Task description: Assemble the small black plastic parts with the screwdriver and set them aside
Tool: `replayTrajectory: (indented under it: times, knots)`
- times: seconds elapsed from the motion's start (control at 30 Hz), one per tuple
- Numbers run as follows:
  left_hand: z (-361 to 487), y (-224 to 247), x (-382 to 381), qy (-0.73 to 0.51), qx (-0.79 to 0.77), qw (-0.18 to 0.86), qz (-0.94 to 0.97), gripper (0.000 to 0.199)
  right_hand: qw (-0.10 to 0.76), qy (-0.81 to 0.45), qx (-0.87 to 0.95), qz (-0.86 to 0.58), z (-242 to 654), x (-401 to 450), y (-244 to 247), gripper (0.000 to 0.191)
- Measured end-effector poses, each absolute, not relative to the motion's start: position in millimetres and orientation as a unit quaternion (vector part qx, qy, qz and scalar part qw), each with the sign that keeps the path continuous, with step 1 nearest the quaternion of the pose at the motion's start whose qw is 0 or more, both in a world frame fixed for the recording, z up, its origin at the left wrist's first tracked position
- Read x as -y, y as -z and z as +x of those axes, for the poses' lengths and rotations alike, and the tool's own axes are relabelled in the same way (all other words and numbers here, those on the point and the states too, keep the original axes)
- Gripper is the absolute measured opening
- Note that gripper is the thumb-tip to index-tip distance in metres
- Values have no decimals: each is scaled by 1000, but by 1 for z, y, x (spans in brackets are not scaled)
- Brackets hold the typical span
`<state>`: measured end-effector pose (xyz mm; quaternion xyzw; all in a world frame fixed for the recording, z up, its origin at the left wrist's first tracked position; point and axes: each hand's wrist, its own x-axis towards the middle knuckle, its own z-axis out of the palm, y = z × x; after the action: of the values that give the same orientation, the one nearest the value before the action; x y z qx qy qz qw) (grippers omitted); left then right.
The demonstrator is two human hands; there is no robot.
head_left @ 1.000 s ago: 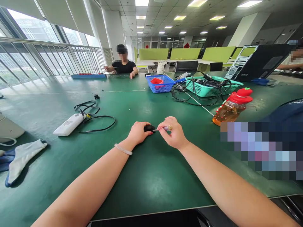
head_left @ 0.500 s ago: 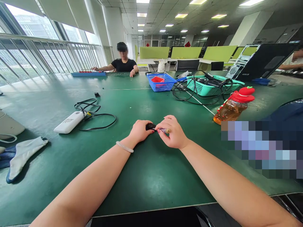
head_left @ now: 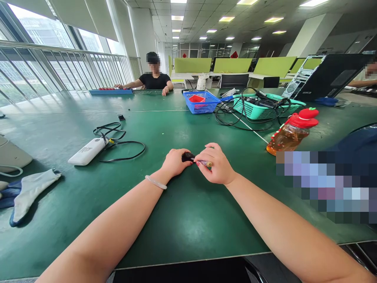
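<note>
My left hand rests on the green table, its fingers and thumb closed round a small black object. Just to the right, my right hand pinches a slim tool with a pale, brownish butt end. The tool's thin front end points left and meets or nearly meets the black object; whether they touch is too small to tell. A pale bracelet circles my left wrist.
On the green table, a white power bank with a black cable and a glove lie left. A red-capped bottle, blue basket and teal basket stand right and beyond. A person sits opposite.
The black object looks slightly turned in my left hand, showing more of its dark face. Both hands keep nearly the same place, and the view has shifted slightly.
</note>
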<state>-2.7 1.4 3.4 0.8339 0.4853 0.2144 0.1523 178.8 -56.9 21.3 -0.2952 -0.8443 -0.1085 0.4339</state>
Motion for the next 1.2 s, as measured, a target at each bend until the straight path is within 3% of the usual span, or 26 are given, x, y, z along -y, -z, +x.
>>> replayTrajectory:
  times: [0.57,0.9,1.2]
  knots:
    - [-3,2,-4,-220,-505,153,820,49,504,78,756,-410,183,50,-15,16]
    - [-5,0,-3,-205,-488,148,835,37,529,46,676,-512,186,43,-12,27]
    - [-5,-2,-3,-204,-482,149,839,39,513,-39,692,-507,180,42,-9,27]
